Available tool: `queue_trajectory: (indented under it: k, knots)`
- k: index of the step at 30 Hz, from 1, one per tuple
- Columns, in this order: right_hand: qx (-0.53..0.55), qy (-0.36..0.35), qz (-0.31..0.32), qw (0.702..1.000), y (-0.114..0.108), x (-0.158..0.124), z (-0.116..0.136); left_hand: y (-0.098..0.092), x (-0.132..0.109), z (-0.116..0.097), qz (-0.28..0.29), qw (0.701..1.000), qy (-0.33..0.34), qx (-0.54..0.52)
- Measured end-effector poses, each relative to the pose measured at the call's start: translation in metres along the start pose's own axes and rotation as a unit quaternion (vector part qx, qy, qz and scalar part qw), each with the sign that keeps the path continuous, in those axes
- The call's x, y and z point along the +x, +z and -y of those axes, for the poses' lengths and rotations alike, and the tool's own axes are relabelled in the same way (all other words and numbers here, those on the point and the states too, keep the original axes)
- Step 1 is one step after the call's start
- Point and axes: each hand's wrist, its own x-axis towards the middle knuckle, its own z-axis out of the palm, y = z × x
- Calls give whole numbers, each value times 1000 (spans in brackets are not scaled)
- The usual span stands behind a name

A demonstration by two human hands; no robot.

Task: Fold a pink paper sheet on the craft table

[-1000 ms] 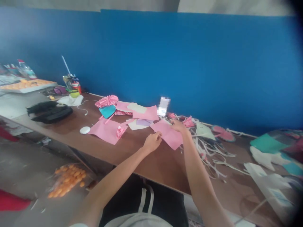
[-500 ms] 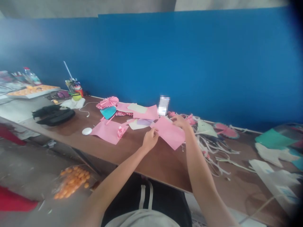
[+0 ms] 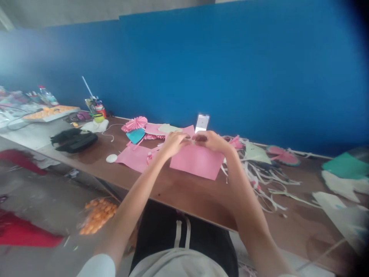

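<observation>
A pink paper sheet lies slanted on the brown table in front of me. My left hand and my right hand meet near its top edge, fingers bent and pinching at the paper. The fingertips are close together, and whatever small part they pinch is blurred. Left of this sheet is another pink sheet with a pink paper flower partly behind my left arm. Behind my hands lie more pink paper and a pale sheet. A phone leans against the blue wall.
A pink paper fan, a teal paper piece, a white disc and a black pouch are at left. White strings and green paper lie right. A bag of orange items is on the floor.
The pink sheet has turned and now lies more level in front of me. My left hand has moved up to the sheet's top edge, beside my right hand. The view has shifted slightly.
</observation>
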Motion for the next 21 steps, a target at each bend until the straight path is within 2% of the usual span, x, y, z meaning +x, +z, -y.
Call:
queue_trajectory:
  k: [2, 8, 14, 21]
  knots:
    - [0, 12, 3, 1000, -2, -2, 5, -11, -1, 9, 47, 997, -23, -53]
    - [-19, 72, 10, 997, -11, -9, 0, -30, -17, 22, 74, 982, -81, -152]
    - [11, 60, 29, 998, -8, -9, 3, -34, -31, 30, 104, 965, -133, -201]
    - [-22, 89, 33, 995, 1, 1, -1, -31, -45, 42, 113, 964, -129, -205]
